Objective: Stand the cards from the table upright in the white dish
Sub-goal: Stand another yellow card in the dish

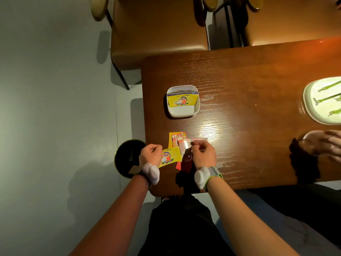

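Mid pick-up: left hand [151, 154] pinches a yellow card [168, 157], right hand [203, 154] pinches a pale card [184, 145]. White dish [182, 113] sits ahead of both hands; next they'd need lifting and slotting in upright.

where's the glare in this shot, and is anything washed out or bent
Head view: lamp glare streaks the table just beyond the right hand, bleaching the pale card it pinches; the plate at the right edge is blown out; the wide lens bows the table edge; the floor is dim.
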